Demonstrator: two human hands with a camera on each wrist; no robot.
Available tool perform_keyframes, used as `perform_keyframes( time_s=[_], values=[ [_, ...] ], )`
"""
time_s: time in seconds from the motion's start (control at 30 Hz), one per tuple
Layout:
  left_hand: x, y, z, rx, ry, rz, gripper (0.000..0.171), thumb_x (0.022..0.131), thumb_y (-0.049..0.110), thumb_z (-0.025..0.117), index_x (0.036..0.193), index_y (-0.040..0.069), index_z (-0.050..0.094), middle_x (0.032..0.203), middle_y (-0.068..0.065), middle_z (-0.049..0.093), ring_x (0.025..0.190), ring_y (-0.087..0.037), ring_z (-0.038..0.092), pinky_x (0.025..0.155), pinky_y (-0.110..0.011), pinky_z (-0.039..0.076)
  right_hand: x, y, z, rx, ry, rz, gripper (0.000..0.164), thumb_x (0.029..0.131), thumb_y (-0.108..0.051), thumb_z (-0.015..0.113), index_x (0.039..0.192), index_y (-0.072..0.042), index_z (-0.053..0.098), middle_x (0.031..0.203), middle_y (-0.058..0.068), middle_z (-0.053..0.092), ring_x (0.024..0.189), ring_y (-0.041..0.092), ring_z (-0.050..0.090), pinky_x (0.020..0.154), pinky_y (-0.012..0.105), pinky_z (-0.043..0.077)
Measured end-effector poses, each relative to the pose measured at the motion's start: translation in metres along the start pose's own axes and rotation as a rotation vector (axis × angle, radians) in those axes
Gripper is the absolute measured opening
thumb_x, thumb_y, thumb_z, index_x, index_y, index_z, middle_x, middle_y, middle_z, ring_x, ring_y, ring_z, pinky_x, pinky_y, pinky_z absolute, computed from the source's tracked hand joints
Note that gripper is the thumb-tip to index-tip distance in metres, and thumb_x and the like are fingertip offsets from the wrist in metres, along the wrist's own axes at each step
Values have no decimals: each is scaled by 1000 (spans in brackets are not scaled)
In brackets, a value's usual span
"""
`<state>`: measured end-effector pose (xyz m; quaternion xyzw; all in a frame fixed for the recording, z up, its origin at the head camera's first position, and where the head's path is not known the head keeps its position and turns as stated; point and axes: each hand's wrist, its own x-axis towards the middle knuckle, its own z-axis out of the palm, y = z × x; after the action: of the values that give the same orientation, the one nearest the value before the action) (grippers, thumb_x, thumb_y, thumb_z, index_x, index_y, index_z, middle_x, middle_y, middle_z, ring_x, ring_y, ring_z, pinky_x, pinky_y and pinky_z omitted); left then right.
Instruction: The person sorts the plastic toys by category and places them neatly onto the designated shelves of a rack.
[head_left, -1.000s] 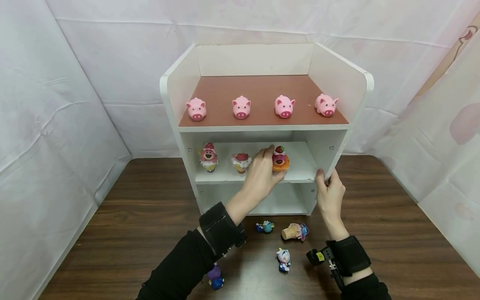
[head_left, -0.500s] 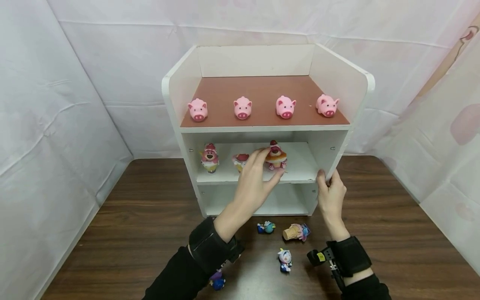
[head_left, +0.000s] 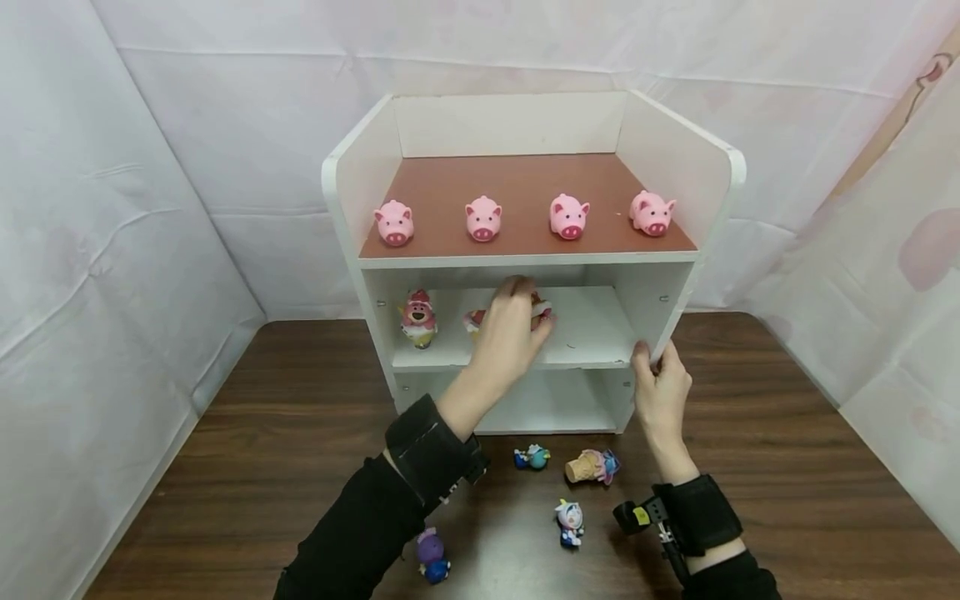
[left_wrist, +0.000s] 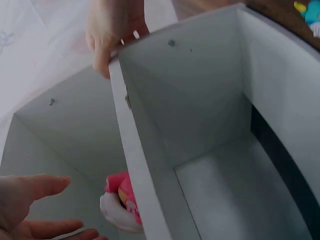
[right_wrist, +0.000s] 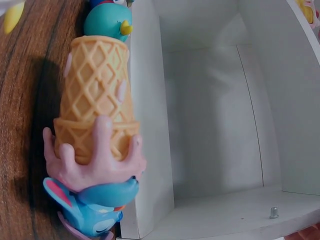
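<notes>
My left hand (head_left: 506, 329) is on the middle shelf of a small white shelf unit (head_left: 693, 158), by a pink bear figurine (head_left: 542, 307) that it largely hides. In the left wrist view, the thumb and straight fingers (left_wrist: 55, 229) stand apart, with a pink-and-white figurine (left_wrist: 120, 202) just beyond their tips. My right hand (head_left: 662, 396) grips the front edge of the unit's right side panel, thumb inside. To the left, a cupcake figurine (head_left: 474, 319) is mostly covered by my left hand. An upright pink bear figurine (head_left: 417, 318) stands at the shelf's left.
Several pink pigs (head_left: 483, 219) line the brown top shelf. On the wooden table (head_left: 300, 433) lie an ice-cream-cone figurine (head_left: 592, 467), a teal figurine (head_left: 532, 457), a white-and-blue figurine (head_left: 570, 523) and a purple-and-blue figurine (head_left: 432, 557).
The bear figurine by my left hand stood upright half a second ago, farther right; it now appears shifted left and tilted. My left hand has reached farther over it. My right hand keeps its grip.
</notes>
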<state>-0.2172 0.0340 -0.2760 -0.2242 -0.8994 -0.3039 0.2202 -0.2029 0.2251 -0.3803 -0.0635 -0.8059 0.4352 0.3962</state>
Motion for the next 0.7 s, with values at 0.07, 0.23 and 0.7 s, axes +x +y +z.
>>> perform_keyframes(
  time_s=[0.07,0.23,0.7],
  values=[
    [5,-1,-1,40,-32,-8,37,81,16,64,110,-5,54,104,-15,54,93,-22,52,76,-31,46,0,0,0,0,5,-3,22,88,-18,48,95,0,58,72,14,61,53,18,43,43,18,31],
    [17,-1,-4,112,-149,-36,32,84,18,60,105,-5,54,93,-12,52,81,-19,48,68,-29,43,0,1,0,-6,7,-6,23,88,-19,48,96,0,58,73,15,62,53,18,44,43,17,32],
    [42,2,-3,175,-498,-154,33,86,18,54,110,-5,50,97,-11,52,90,-21,46,78,-31,40,0,0,-1,-1,-3,-3,23,88,-19,48,98,0,58,76,15,63,54,17,46,44,15,33]
  ],
)
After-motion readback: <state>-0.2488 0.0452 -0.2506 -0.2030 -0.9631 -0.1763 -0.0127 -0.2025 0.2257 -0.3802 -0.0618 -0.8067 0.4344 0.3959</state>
